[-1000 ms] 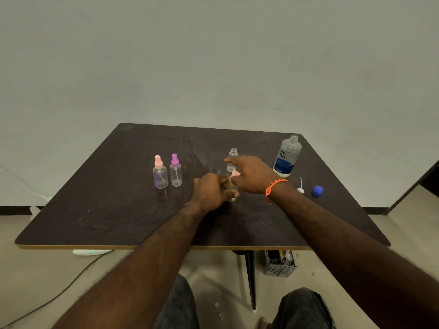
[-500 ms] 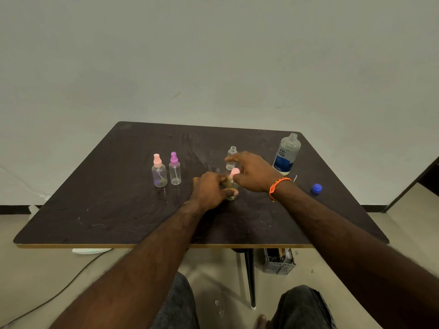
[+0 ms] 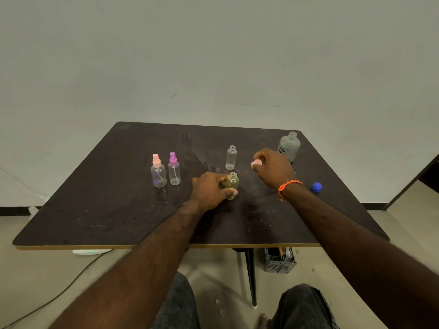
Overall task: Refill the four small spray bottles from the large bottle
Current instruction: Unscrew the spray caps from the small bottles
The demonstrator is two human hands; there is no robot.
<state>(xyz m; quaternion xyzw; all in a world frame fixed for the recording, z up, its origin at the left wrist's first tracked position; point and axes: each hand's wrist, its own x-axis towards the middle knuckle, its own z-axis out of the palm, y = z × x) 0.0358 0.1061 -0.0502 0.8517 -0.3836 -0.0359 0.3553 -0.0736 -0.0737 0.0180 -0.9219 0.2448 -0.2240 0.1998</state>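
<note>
Clear glossy plastic spray bottles (image 3: 158,175) stand on a dark, scuffed matt table (image 3: 118,210).

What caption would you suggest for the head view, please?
Left hand steadies an uncapped small bottle while right hand lifts away its pink spray cap.

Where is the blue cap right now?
In the head view the blue cap lies on the table near its right edge, just right of the right wrist's orange band and nearer the camera than the large bottle.

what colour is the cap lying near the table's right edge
Blue cap, shown in the head view.
</note>
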